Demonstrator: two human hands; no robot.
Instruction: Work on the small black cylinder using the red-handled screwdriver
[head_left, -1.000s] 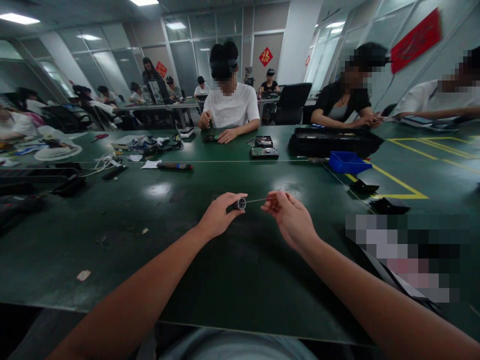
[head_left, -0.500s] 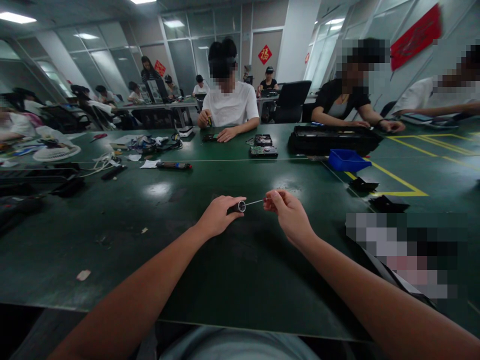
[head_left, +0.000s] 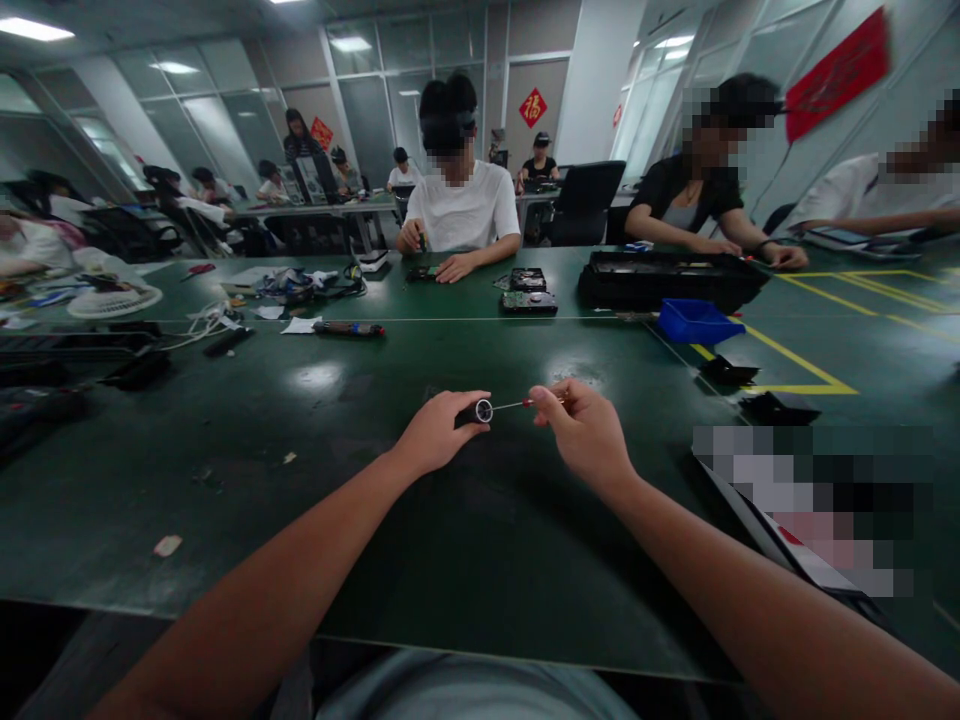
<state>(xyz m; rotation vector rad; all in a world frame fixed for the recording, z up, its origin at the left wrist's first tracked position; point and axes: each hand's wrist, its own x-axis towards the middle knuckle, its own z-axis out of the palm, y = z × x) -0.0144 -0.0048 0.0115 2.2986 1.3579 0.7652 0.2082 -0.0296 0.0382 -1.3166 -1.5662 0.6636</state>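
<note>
My left hand [head_left: 435,432] is closed around a dark cylinder with a bright metal-rimmed end [head_left: 484,411], which faces right. Between thumb and fingers, my right hand [head_left: 589,432] grips a screwdriver [head_left: 527,403] by its handle, part of which shows reddish. The thin shaft points left and its tip meets the cylinder's open end; how far it reaches inside cannot be made out. Both hands are just above the green table [head_left: 450,560]. My fingers hide most of the cylinder's body.
Across the table a co-worker in white [head_left: 461,210] handles a small device. Hard drives [head_left: 529,302], a long black housing [head_left: 667,282], a blue bin [head_left: 697,322] and black pieces [head_left: 780,407] lie ahead and right. A dark tool [head_left: 349,329] and cables [head_left: 202,325] lie left.
My right hand has shifted its fingers on the screwdriver, so more of its reddish handle shows. My left hand and the cylinder have stayed in place.
</note>
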